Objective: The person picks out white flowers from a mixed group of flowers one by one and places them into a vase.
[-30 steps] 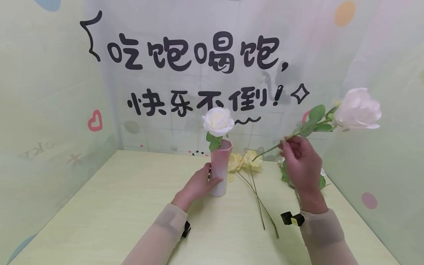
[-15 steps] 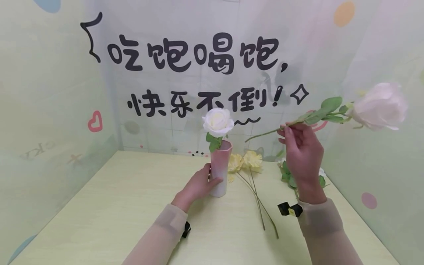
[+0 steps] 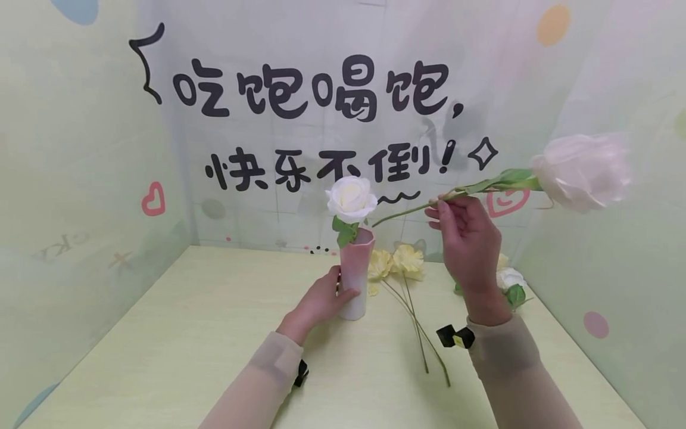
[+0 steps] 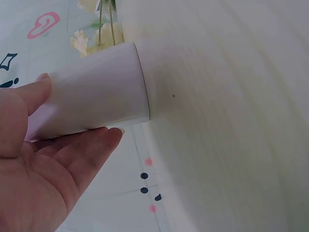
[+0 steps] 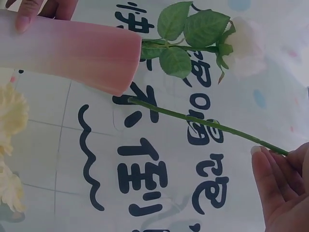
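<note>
A pink-and-white vase (image 3: 356, 268) stands upright on the table, a white rose (image 3: 351, 198) rising from its mouth. My left hand (image 3: 321, 295) grips the vase's lower half, thumb on one side and fingers on the other, as the left wrist view shows. My right hand (image 3: 471, 241) pinches the green stem of a pale pink rose (image 3: 584, 171) between thumb and fingertips. That rose lies nearly level, bloom to the right. In the right wrist view its stem (image 5: 207, 123) runs toward the vase, and the cut end overlaps the pink rim (image 5: 130, 72).
Two yellow flowers (image 3: 407, 262) with long thin stems lie on the table (image 3: 187, 345) right of the vase. Behind my right forearm lie more flowers, among them a white bloom (image 3: 509, 278) with green leaves. Printed fabric walls close off the back and sides.
My right hand has swung the pale pink rose flatter, raised it slightly and carried it left, bringing the stem's cut end close to the vase mouth. The left hand and vase stay put.
</note>
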`<state>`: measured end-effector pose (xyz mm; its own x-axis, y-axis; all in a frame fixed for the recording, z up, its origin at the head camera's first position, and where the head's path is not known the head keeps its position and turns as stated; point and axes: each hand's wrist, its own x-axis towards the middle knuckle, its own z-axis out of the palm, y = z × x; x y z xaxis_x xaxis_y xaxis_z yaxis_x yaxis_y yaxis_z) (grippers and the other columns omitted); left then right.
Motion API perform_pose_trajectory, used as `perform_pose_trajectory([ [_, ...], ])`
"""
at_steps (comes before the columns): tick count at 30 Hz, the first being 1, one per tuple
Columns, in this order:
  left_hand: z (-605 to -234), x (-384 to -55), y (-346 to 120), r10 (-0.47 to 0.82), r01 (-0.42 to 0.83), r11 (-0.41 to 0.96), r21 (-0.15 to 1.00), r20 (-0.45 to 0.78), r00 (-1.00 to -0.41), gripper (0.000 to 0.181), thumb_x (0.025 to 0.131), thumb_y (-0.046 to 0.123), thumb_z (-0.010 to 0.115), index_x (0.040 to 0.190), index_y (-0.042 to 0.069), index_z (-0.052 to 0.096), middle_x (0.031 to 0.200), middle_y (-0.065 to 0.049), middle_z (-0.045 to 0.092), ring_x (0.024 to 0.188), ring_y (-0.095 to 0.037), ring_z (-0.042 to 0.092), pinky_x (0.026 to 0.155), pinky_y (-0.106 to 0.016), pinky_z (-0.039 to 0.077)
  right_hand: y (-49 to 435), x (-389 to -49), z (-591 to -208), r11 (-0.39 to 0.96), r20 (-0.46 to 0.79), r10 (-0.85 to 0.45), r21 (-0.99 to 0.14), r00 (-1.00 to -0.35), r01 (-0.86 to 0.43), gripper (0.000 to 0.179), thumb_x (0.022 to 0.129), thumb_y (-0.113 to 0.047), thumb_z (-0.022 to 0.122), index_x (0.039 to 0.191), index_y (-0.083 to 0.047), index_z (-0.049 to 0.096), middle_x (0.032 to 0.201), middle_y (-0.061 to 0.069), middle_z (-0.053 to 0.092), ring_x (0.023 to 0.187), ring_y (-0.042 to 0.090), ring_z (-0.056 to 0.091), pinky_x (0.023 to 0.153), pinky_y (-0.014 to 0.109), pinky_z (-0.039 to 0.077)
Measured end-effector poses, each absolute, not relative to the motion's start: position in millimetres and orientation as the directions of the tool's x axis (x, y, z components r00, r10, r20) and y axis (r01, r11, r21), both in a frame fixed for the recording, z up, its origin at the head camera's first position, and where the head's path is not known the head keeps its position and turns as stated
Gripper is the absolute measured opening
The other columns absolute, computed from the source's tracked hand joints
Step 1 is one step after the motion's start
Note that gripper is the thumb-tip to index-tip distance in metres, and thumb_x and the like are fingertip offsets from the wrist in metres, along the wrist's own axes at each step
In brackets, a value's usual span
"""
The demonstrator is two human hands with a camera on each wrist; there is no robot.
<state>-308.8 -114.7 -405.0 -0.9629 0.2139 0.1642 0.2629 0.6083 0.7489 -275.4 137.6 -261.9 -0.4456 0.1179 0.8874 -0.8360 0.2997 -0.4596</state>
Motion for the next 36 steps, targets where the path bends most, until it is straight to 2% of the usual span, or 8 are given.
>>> perform_pose_trajectory([
  [11, -406, -308, -115, 0.216, 0.265, 0.597, 0.757, 0.165, -0.962, 0.07, 0.11, 0.033, 0.07, 0.162, -0.004, 0.041, 0.162, -0.026, 0.056, 0.146, -0.044, 0.06, 0.12, -0.059, 0.053, 120, -285, -270, 0.362, 0.866, 0.057, -0.481, -0.497, -0.798, 0.014, 0.107, -0.001, 0.068, 0.115, 0.01, 0.07, 0.104, 0.022, 0.082, 0.088, -0.009, 0.077, 0.076, 0.015, 0.065],
  [13, -406, -308, -115, 0.218, 0.263, 0.595, 0.76, 0.163, -0.962, 0.071, 0.11, 0.033, 0.07, 0.162, -0.004, 0.041, 0.162, -0.026, 0.056, 0.147, -0.044, 0.06, 0.12, -0.06, 0.053, 118, -287, -272, 0.388, 0.861, 0.047, -0.483, -0.507, -0.785, 0.013, 0.107, -0.002, 0.069, 0.115, 0.008, 0.071, 0.104, 0.02, 0.083, 0.087, -0.001, 0.08, 0.075, 0.014, 0.065],
  [18, -407, -308, -116, 0.221, 0.265, 0.592, 0.761, 0.162, -0.962, 0.07, 0.11, 0.033, 0.07, 0.162, -0.003, 0.04, 0.162, -0.025, 0.056, 0.147, -0.043, 0.06, 0.12, -0.06, 0.053, 113, -290, -275, 0.427, 0.853, -0.002, -0.471, -0.522, -0.772, 0.012, 0.107, -0.003, 0.069, 0.116, 0.005, 0.071, 0.104, 0.019, 0.083, 0.087, 0.029, 0.084, 0.074, 0.01, 0.063],
  [20, -408, -309, -116, 0.222, 0.268, 0.596, 0.757, 0.166, -0.961, 0.07, 0.11, 0.033, 0.07, 0.162, -0.003, 0.041, 0.162, -0.025, 0.056, 0.146, -0.044, 0.06, 0.12, -0.06, 0.054, 111, -292, -278, 0.443, 0.847, -0.019, -0.469, -0.531, -0.764, 0.013, 0.107, -0.005, 0.069, 0.116, 0.004, 0.071, 0.103, 0.018, 0.083, 0.087, 0.033, 0.084, 0.072, 0.008, 0.061],
  [27, -406, -308, -115, 0.222, 0.269, 0.601, 0.753, 0.166, -0.961, 0.07, 0.11, 0.034, 0.07, 0.162, -0.003, 0.041, 0.162, -0.025, 0.056, 0.146, -0.043, 0.06, 0.12, -0.059, 0.054, 103, -298, -287, 0.506, 0.818, -0.037, -0.479, -0.573, -0.717, 0.011, 0.106, -0.011, 0.072, 0.113, -0.002, 0.074, 0.105, 0.012, 0.085, 0.083, 0.029, 0.082, 0.064, 0.007, 0.052],
  [32, -406, -308, -114, 0.217, 0.261, 0.6, 0.756, 0.16, -0.963, 0.071, 0.11, 0.035, 0.07, 0.162, -0.003, 0.041, 0.163, -0.024, 0.056, 0.147, -0.043, 0.06, 0.12, -0.059, 0.053, 96, -303, -292, 0.544, 0.761, -0.065, -0.515, -0.645, -0.662, 0.012, 0.108, -0.017, 0.071, 0.114, -0.007, 0.076, 0.099, 0.008, 0.084, 0.081, 0.026, 0.079, 0.061, 0.018, 0.053],
  [36, -406, -308, -115, 0.214, 0.263, 0.6, 0.756, 0.165, -0.963, 0.071, 0.109, 0.035, 0.07, 0.161, -0.003, 0.041, 0.162, -0.024, 0.056, 0.146, -0.043, 0.06, 0.12, -0.059, 0.054, 89, -304, -295, 0.563, 0.69, -0.1, -0.555, -0.717, -0.612, 0.016, 0.11, -0.021, 0.068, 0.117, -0.01, 0.076, 0.099, 0.008, 0.082, 0.086, 0.024, 0.077, 0.068, 0.028, 0.057],
])
